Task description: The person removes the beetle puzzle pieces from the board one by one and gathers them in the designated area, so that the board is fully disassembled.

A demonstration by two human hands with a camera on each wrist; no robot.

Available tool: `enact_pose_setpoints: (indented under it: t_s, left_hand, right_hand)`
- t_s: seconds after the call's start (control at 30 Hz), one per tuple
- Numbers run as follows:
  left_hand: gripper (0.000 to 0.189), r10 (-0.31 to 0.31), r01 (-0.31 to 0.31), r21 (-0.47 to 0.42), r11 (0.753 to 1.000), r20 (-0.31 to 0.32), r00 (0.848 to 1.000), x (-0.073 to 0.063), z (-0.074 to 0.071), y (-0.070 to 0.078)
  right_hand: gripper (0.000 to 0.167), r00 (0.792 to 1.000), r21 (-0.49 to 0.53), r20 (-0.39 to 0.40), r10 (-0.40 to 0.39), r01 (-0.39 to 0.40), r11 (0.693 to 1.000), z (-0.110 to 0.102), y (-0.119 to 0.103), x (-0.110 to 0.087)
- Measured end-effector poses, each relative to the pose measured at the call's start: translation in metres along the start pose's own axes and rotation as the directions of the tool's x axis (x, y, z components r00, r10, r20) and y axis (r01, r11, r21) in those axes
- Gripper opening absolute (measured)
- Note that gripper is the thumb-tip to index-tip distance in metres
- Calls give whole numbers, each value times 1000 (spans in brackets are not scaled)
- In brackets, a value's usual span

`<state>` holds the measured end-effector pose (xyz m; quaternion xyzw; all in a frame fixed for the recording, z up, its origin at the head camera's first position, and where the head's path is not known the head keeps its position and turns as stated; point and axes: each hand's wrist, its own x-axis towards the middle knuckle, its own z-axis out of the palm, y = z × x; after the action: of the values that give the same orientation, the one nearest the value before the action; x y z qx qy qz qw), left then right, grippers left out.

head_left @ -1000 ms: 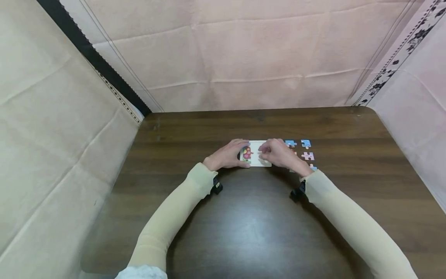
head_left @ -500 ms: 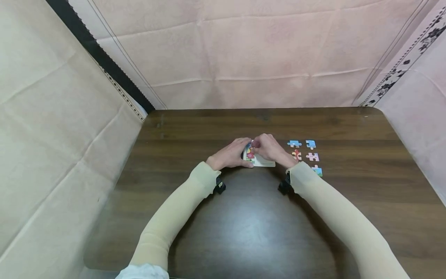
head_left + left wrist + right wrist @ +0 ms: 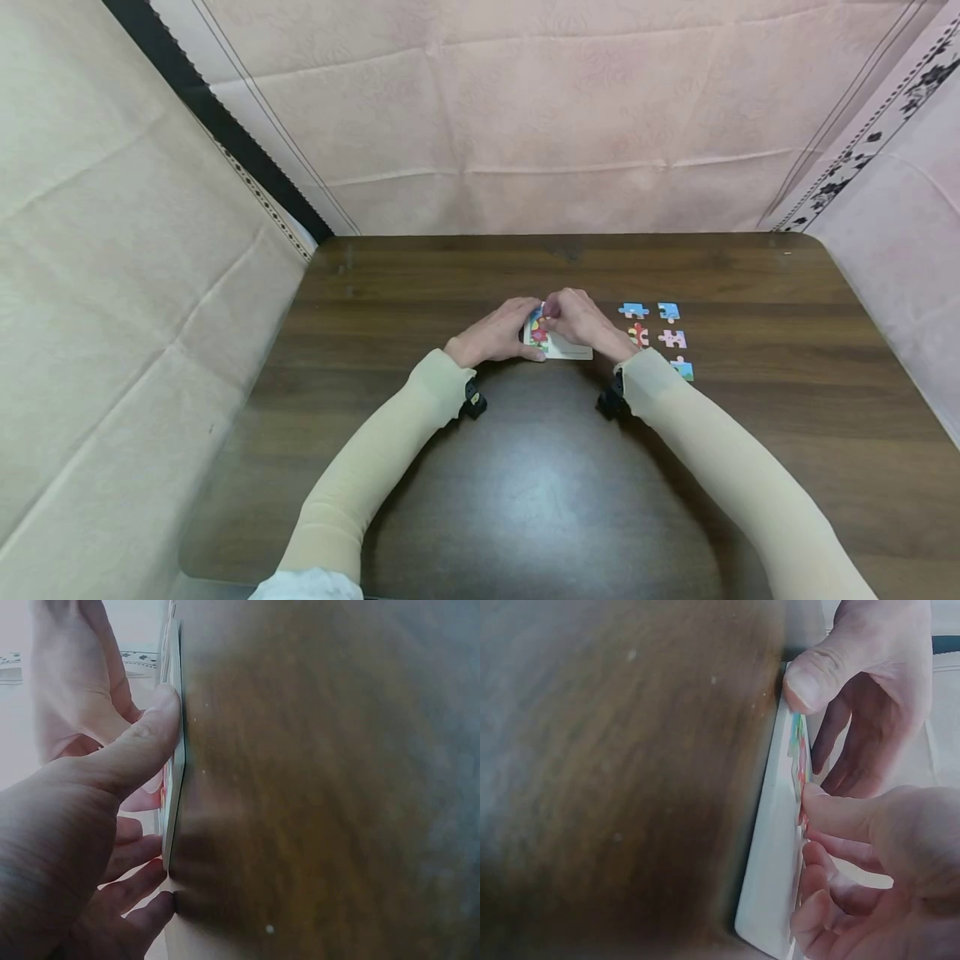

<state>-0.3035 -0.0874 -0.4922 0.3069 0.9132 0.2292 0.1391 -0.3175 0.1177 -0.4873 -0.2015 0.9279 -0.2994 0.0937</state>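
A white puzzle board (image 3: 570, 350) lies on the table, with joined, brightly coloured pieces (image 3: 538, 331) along its left side. My left hand (image 3: 497, 332) holds that side, thumb at the near edge and fingers at the far edge. In the left wrist view, the left thumb (image 3: 154, 731) presses against the board's rim. My right hand (image 3: 581, 321) reaches over the board with curled fingers. Seen from the right wrist, its thumb and fingertips pinch at a reddish puzzle piece (image 3: 804, 817) beside the joined ones. The hand hides most of this piece.
Several loose puzzle pieces lie right of the board: two blue ones at the back, including a corner-side one (image 3: 668, 312), then a red one (image 3: 638, 335), a pink one (image 3: 672, 339) and a blue-green one (image 3: 682, 368) partly behind the right sleeve. Pale cloth (image 3: 562, 125) hangs behind the table.
My right hand has moved left across the board to the joined pieces, then stayed there over the last half second. The left hand keeps its hold; the view has shifted slightly.
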Motion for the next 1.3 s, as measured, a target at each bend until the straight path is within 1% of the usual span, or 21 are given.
enact_pose_setpoints:
  t_s: [0.03,0.1,0.23,0.37,0.47,0.6,0.63,0.77,0.9,1.1,1.2,1.3]
  left_hand:
    - [93,-4,4,-1,1000,0,1000,0,0,0]
    - [93,-6,6,-3,1000,-1,1000,0,-1,1]
    - [92,2,-2,1,1000,-6,1000,0,-1,1]
    - [91,10,-10,6,1000,-12,1000,-1,0,1]
    - [93,1,-1,1,1000,-13,1000,-1,1,2]
    - [97,-17,17,-7,1000,-5,1000,-2,0,3]
    - [97,-21,21,-7,1000,-3,1000,-2,0,3]
    - [97,-35,34,-14,999,-3,999,-2,0,4]
    - [98,-34,33,-25,999,-6,999,-3,0,4]
    - [101,-34,35,-39,999,3,999,-2,1,3]
    - [103,-39,39,-21,999,7,999,-2,0,3]
    - [101,-48,48,1,999,13,999,-2,-1,3]
  right_hand:
    - [18,1000,0,6,0,0,1000,0,0,1]
    - [18,1000,-8,18,4,-3,1000,6,9,9]
    - [16,1000,-47,25,13,-12,999,24,37,27]
    - [17,999,-51,38,14,-12,999,29,46,31]
    - [18,999,-3,38,24,-24,1000,18,24,17]
    - [25,999,60,4,38,-38,997,2,-6,-4]
    - [27,999,62,-4,39,-39,997,1,-8,-5]
    - [36,999,53,-25,46,-45,998,-1,-10,-8]
    - [39,999,45,-35,39,-37,998,-2,-8,-6]
    - [39,998,36,-48,40,-38,999,-6,-5,-8]
    - [38,997,40,-56,50,-48,998,-9,-2,-9]
    - [36,996,56,-72,58,-54,997,-13,2,-12]
